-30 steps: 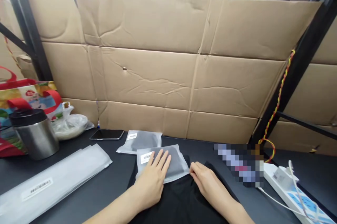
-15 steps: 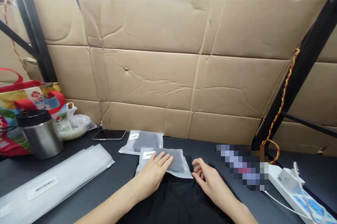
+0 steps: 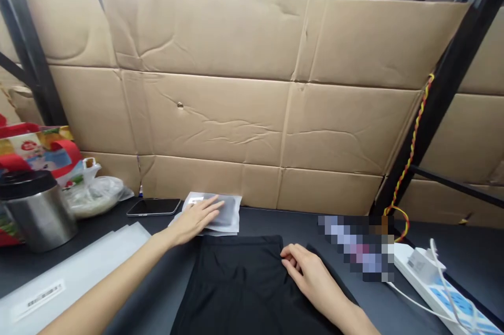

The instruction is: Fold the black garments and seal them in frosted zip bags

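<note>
- The fingers of a person's left hand lie slightly spread and nearly flat, palm down, over the packets.
- The right hand's fingers curl loosely, thumb apart from the forefinger, at the right corner of the cloth's far edge; whether they pinch the fabric cannot be told.
- Beneath the left hand, the frosted packets, apparently stacked, rest by the far edge of the dark table, a label partly visible under the fingers.
- The black cloth spreads just nearer than the packets, its straight far edge facing the cardboard, its near part running out of view.
- Left of the packets, a phone lies face up near the table's far edge.
- A long frosted sleeve with a barcode label slants across the table's left side, partly behind the left forearm.
- Farther left stand a steel cup with a black lid, a knotted plastic bag and a colourful tote.
- On the right side, a pixelated item lies near a white power strip carrying a plug.
- Creased cardboard walls the far edge, a red-and-yellow cord hanging at its right.
</note>
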Available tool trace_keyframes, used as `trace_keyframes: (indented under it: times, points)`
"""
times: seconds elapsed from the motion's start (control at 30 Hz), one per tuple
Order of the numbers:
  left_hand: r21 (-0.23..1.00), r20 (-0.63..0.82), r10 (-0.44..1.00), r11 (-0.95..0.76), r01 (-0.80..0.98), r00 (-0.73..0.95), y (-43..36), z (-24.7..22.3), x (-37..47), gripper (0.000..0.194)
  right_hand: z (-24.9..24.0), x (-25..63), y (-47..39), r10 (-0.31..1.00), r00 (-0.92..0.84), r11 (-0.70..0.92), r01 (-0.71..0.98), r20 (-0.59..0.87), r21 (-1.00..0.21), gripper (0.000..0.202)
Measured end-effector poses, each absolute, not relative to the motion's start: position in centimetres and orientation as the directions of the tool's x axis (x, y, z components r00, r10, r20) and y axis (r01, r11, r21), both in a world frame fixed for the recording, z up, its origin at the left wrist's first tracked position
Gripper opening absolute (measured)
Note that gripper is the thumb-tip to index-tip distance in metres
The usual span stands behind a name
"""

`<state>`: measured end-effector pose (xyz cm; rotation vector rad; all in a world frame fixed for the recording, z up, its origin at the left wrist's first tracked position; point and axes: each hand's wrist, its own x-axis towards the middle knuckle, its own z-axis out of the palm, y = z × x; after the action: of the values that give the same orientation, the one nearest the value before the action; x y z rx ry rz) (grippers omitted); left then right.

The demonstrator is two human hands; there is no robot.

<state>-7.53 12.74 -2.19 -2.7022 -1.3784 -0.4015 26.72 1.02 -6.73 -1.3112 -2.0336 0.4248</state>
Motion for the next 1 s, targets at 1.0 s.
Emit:
trace_keyframes:
  times: [1.0]
  points:
    - [0.300, 0.455, 0.805, -0.540, 0.786, 0.380, 6.8, -5.8, -8.5, 0.008, -5.5, 25.7, 5.4, 0.880, -0.193, 0.426, 0.723, 0.433, -0.543, 0.010]
